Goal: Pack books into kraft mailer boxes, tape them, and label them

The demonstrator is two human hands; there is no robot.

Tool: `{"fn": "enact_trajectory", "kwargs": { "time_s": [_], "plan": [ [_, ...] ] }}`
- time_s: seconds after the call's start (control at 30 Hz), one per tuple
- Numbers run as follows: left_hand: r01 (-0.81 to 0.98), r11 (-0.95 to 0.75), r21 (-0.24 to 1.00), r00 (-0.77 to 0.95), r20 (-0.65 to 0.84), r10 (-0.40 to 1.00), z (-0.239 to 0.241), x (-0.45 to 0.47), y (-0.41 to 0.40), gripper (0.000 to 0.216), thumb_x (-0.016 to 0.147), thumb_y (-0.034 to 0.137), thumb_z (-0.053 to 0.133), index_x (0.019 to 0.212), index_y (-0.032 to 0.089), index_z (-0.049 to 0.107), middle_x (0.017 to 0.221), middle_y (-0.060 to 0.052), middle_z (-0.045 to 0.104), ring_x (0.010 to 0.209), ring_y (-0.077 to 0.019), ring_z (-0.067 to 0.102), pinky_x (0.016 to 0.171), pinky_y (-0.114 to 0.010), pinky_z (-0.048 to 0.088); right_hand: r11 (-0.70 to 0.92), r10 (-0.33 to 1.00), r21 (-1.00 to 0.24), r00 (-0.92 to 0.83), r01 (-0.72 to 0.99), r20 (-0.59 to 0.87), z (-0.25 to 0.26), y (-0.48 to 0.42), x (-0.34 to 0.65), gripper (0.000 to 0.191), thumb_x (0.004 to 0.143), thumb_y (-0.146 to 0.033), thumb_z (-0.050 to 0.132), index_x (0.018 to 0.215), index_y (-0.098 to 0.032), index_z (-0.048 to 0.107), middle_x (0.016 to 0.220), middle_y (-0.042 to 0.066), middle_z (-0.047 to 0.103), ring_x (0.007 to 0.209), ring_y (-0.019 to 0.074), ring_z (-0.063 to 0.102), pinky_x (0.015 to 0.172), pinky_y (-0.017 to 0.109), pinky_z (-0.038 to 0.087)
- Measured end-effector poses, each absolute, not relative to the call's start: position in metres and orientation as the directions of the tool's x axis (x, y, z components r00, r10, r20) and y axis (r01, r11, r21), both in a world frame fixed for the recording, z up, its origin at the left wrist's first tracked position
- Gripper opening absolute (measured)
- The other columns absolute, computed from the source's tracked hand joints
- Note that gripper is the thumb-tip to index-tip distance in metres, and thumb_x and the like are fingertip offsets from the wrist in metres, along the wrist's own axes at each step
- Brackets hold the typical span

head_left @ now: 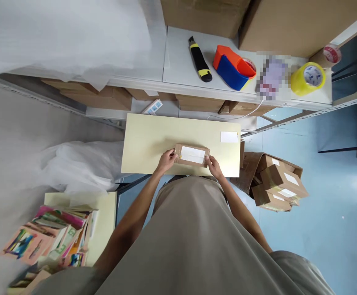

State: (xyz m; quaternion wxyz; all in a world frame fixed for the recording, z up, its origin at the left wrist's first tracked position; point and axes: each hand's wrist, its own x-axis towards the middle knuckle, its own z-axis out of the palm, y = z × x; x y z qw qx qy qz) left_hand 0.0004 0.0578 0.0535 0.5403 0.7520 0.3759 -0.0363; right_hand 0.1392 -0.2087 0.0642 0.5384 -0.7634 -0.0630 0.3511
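Observation:
A small cardboard box with a white label on its upper face is held between my two hands over the pale yellow table. My left hand grips its left end, fingers closed on the edge. At the opposite end, my right hand pinches the box, thumb on top near the label's edge. Whether the box touches the tabletop I cannot tell. A separate white label lies flat at the table's right side.
Above, a shelf holds a utility knife, an orange and blue tape dispenser, a blurred-out object and a yellow tape roll. An open carton of labelled boxes stands right. Booklets pile lower left, beneath white plastic sheeting.

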Motion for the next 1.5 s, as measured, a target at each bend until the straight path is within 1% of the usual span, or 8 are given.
{"fn": "enact_trajectory", "kwargs": {
  "time_s": [0.13,0.3,0.53,0.77,0.9,1.07,1.33,1.5],
  "plan": [
    [0.602,-0.183,0.777,0.684,-0.384,0.620,0.058,0.013,0.042,0.029,0.089,0.026,0.068,0.115,0.021,0.079,0.129,-0.011,0.079,0.103,-0.0230,0.080,0.099,-0.036,0.066,-0.345,0.561,-0.915,0.736,-0.208,-0.378,0.066,-0.229,0.171,0.056,0.092,-0.059,0.078,0.138,-0.026,0.077,0.158,0.012,0.065,0.143,0.0324,0.062,0.117,0.051,0.056],
    [0.706,-0.124,0.697,0.553,-0.433,0.712,0.054,0.039,0.014,0.031,0.085,0.023,0.071,0.114,0.022,0.080,0.117,-0.007,0.083,0.097,-0.0239,0.081,0.099,-0.038,0.065,-0.376,0.593,-0.900,0.688,-0.223,-0.418,0.055,-0.241,0.213,0.057,0.084,-0.044,0.088,0.138,-0.028,0.078,0.154,0.013,0.064,0.125,0.0326,0.070,0.115,0.057,0.059],
    [0.785,-0.007,0.620,0.442,-0.552,0.707,0.043,0.049,-0.011,0.052,0.083,0.014,0.061,0.132,0.021,0.078,0.128,-0.010,0.083,0.111,-0.0293,0.081,0.108,-0.046,0.063,-0.379,0.616,-0.859,0.599,-0.343,-0.511,0.030,-0.243,0.235,0.061,0.075,-0.033,0.088,0.134,-0.027,0.077,0.153,0.014,0.064,0.122,0.0330,0.070,0.115,0.061,0.059],
    [0.759,-0.169,0.629,0.445,-0.311,0.840,0.063,0.067,-0.024,0.076,0.086,0.007,0.054,0.160,0.020,0.058,0.162,-0.017,0.062,0.149,-0.0318,0.062,0.127,-0.051,0.051,-0.411,0.542,-0.864,0.685,-0.289,-0.487,0.013,-0.280,0.283,0.046,0.082,-0.029,0.080,0.128,-0.024,0.078,0.144,0.016,0.071,0.124,0.0346,0.070,0.116,0.062,0.057],
    [0.680,-0.289,0.674,0.578,-0.250,0.776,0.082,0.117,-0.058,0.065,0.099,0.014,0.051,0.163,0.021,0.054,0.165,-0.015,0.059,0.149,-0.0281,0.061,0.127,-0.045,0.051,-0.513,0.400,-0.837,0.809,-0.191,-0.430,-0.007,-0.306,0.327,0.040,0.091,-0.041,0.072,0.126,-0.020,0.075,0.138,0.021,0.074,0.116,0.0358,0.073,0.109,0.062,0.061],
    [0.543,-0.297,0.785,0.776,-0.334,0.536,0.069,0.193,-0.123,0.056,0.104,0.018,0.053,0.160,0.024,0.057,0.155,-0.013,0.068,0.138,-0.0268,0.069,0.122,-0.042,0.054,-0.625,0.256,-0.763,0.879,-0.168,-0.403,-0.033,-0.318,0.363,0.041,0.093,-0.044,0.069,0.122,-0.015,0.075,0.132,0.026,0.074,0.113,0.0383,0.076,0.109,0.065,0.059],
    [0.758,-0.065,0.649,0.584,-0.632,0.510,-0.011,0.264,-0.143,0.074,0.088,0.007,0.063,0.160,0.015,0.053,0.160,-0.024,0.060,0.148,-0.0390,0.060,0.124,-0.058,0.051,-0.612,0.210,-0.745,0.854,-0.265,-0.476,-0.055,-0.308,0.362,0.041,0.091,-0.040,0.072,0.125,-0.016,0.071,0.133,0.024,0.073,0.117,0.0364,0.076,0.113,0.060,0.059],
    [0.751,0.040,0.659,0.559,-0.667,0.491,-0.023,0.269,-0.137,0.062,0.087,0.010,0.062,0.148,0.015,0.058,0.152,-0.020,0.066,0.139,-0.0299,0.067,0.114,-0.045,0.057,-0.601,0.221,-0.750,0.845,-0.275,-0.487,-0.060,-0.307,0.362,0.041,0.094,-0.040,0.069,0.127,-0.016,0.069,0.133,0.023,0.072,0.117,0.0342,0.076,0.113,0.057,0.059]
  ]
}}
